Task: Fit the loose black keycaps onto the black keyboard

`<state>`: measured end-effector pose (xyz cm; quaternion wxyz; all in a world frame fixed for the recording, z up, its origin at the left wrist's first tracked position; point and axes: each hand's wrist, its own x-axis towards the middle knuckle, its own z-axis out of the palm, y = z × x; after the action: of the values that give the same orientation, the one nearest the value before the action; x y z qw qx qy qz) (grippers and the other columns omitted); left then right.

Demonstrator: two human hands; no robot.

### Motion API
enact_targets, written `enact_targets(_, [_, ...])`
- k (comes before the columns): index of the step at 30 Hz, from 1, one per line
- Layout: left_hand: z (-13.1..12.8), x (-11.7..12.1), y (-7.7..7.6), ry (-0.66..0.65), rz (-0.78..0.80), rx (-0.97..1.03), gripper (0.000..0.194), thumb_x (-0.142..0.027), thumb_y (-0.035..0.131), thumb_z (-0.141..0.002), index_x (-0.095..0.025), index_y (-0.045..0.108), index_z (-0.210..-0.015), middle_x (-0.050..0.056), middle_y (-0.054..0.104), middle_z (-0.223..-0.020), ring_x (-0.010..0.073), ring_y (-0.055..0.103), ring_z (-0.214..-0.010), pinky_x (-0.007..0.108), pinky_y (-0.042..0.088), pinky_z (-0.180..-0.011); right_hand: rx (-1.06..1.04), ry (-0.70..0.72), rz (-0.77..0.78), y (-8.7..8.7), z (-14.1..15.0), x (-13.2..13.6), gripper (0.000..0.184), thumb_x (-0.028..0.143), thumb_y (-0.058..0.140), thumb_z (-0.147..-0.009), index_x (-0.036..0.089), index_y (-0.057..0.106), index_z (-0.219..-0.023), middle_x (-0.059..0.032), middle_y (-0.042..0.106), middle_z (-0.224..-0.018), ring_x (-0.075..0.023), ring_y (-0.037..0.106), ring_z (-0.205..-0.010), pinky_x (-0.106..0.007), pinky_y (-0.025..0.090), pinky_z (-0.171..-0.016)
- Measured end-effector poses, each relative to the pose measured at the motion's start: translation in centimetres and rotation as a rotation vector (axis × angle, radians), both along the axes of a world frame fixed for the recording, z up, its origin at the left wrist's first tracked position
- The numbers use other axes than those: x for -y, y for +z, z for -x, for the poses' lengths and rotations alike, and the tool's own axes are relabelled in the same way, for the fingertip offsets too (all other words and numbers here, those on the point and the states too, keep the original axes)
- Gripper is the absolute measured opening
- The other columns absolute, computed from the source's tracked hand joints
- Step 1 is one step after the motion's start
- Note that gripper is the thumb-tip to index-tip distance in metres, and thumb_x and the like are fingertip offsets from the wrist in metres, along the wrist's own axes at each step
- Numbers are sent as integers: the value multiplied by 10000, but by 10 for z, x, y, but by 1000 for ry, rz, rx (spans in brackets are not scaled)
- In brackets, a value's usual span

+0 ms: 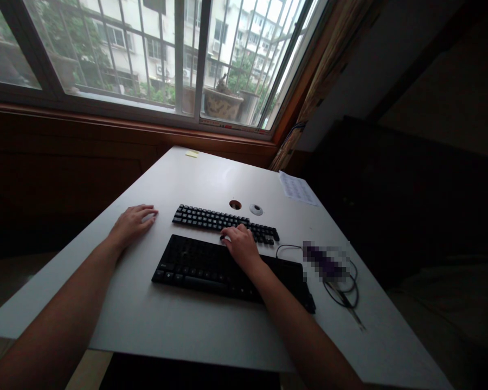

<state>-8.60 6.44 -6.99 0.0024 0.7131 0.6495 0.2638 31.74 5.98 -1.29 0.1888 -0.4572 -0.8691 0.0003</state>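
Observation:
A black keyboard (203, 284) lies on the white table, its upper part bare of keycaps while some keys remain along the near and left edges. Behind it, loose black keycaps (203, 216) stand in rows laid out like a keyboard. My right hand (242, 245) reaches over the keyboard to the near side of these rows, fingers pinched on a small dark keycap (223, 237), partly hidden by the fingers. My left hand (135, 223) rests on the table left of the keycaps, fingers loosely stretched, a gap between thumb and forefinger, holding nothing.
A coiled black cable (354, 290) lies to the right beside a blurred-out purple item (325, 262). Behind the keycaps are a round table hole (235, 205) and its cover ring (256, 209). Printed paper (297, 188) and a yellow note (192, 154) lie near the far edge.

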Motion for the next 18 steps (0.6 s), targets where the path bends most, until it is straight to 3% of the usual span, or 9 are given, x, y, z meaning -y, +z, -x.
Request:
enact_targets(9, [0,0,2,-1,5,-1,456,-494,482,-889,-263,731,-1194,61,666,-1340,311,562,-1276,478,432,-1117,-110,64,26,12,-8,9,142,145,667,-917,225,682,-1033,-40,746,-1027,-230,624,-979,-374,500,-897])
enact_targets(18, [-1,0,3,9,21,-3,454,-497,488,-882,-274,727,-1197,54,655,-1353,307,553,-1280,482,435,-1118,-251,151,70,25,-38,63,175,135,676,-896,230,686,-1043,-43,739,-974,-223,663,-950,-388,555,-875])
